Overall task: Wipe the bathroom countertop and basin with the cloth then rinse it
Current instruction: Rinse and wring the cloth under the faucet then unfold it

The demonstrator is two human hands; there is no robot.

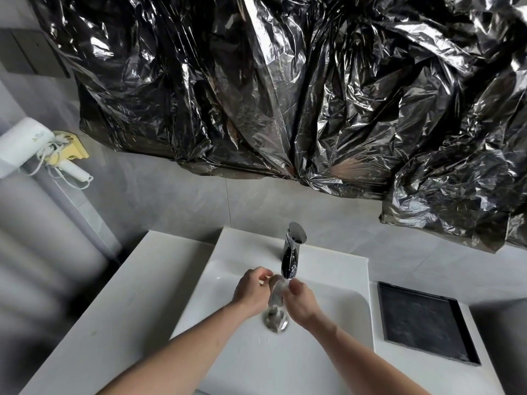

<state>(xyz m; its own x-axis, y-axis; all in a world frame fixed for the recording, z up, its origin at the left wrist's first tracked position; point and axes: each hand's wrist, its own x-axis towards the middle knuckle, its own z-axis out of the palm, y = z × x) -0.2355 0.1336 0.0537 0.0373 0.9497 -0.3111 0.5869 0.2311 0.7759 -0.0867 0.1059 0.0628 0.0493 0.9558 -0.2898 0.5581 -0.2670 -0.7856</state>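
I judge this the rinsing step: my left hand (pixel 252 289) and right hand (pixel 299 305) meet under the running stream from the chrome tap (pixel 291 256), fingers curled and pinching something small between them. I cannot tell whether it is the cloth; water blurs it. Below the fingertips sits the round metal drain (pixel 275 320) in the white rectangular basin (pixel 242 352). Next, wringing needs both hands kept low. The flat black tray (pixel 425 320) lies well right of my fingers, with the open white countertop (pixel 128 309) left.

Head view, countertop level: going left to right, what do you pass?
Wall-mounted hair dryer → left hand → water stream → right hand → black tray.
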